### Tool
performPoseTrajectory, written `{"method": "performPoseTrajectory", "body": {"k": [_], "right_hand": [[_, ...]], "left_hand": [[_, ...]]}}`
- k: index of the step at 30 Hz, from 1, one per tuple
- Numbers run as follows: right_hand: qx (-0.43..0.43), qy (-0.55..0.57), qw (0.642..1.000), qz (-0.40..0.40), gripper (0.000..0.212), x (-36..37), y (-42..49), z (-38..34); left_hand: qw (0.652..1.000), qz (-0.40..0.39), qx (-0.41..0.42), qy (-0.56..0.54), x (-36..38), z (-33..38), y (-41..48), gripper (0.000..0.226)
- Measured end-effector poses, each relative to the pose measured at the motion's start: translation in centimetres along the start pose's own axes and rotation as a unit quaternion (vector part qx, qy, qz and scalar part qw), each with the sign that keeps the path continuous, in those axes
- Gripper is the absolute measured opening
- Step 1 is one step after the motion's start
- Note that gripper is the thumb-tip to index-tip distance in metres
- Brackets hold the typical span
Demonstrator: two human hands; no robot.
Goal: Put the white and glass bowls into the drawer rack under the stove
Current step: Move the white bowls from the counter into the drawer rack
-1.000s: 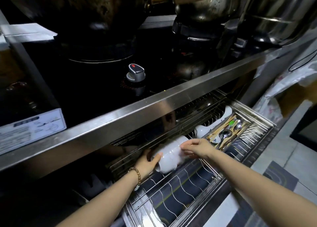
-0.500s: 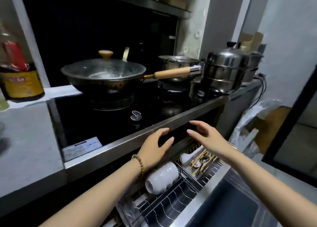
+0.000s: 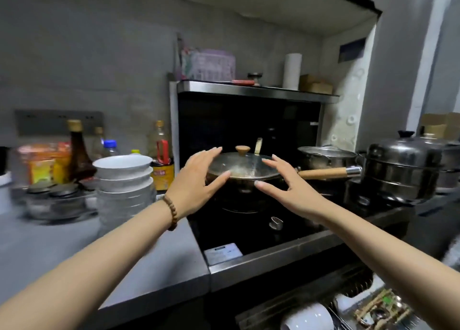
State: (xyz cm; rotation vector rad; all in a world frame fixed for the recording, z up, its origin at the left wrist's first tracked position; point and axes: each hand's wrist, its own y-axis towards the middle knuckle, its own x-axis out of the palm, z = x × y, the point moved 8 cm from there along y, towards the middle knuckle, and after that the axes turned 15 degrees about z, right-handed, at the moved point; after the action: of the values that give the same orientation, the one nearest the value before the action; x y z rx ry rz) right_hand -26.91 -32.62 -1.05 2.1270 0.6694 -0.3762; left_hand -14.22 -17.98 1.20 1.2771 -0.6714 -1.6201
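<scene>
Here both hands are up in front of the stove point(image 3: 236, 232) and hold nothing. The left hand point(image 3: 196, 182), with a bead bracelet point(image 3: 171, 212) on its wrist, has its fingers straight and spread wide. The right hand point(image 3: 288, 187) faces it with fingers spread and slightly bent, and there is a gap between the two. Beyond that gap sits a wok point(image 3: 245, 172) under a glass lid.

Just left of the left hand, a stack of white bowls point(image 3: 124, 177) stands on the counter point(image 3: 49, 250). Farther left of it lie what look like glass bowls point(image 3: 54, 205), too blurred to count.

Well below the right hand, the drawer rack point(image 3: 342, 321) is pulled out under the stove. One white bowl point(image 3: 308, 317) lies in it, tipped on its side, with cutlery point(image 3: 380, 309) to its right.
</scene>
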Motion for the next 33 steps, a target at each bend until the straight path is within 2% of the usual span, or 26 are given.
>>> {"method": "performPoseTrajectory", "body": {"k": [5,9,14,19,23,28,33], "right_hand": [[-0.057,0.026,0.997,-0.038,0.075,6.4,2.5,-6.4],[-0.09,0.033,0.992,-0.084,0.075,11.6,3.6,-10.3],[-0.089,0.065,0.986,-0.122,0.074,17.3,4.4,-13.4],[-0.083,0.07,0.987,-0.119,0.067,20.8,5.8,-14.3],[-0.034,0.123,0.984,-0.124,0.057,22.5,6.4,-13.6],[-0.037,0.148,0.985,-0.076,0.031,23.2,7.1,-12.8],[-0.028,0.173,0.984,-0.029,0.025,23.3,7.3,-12.2]], "left_hand": [[0.995,0.041,-0.015,0.085,-7.4,-5.4,0.5,0.06],[0.988,0.056,-0.057,0.133,-12.2,-10.3,0.0,0.062],[0.979,0.051,-0.128,0.151,-15.2,-15.9,-1.6,0.062],[0.969,0.011,-0.24,0.062,-14.1,-19.9,-2.8,0.061],[0.969,0.008,-0.244,-0.034,-12.7,-20.2,-3.1,0.054],[0.971,0.036,-0.225,-0.069,-12.4,-20.6,-2.5,0.047],[0.965,0.073,-0.232,-0.094,-12.1,-21.0,-2.2,0.041]]}}
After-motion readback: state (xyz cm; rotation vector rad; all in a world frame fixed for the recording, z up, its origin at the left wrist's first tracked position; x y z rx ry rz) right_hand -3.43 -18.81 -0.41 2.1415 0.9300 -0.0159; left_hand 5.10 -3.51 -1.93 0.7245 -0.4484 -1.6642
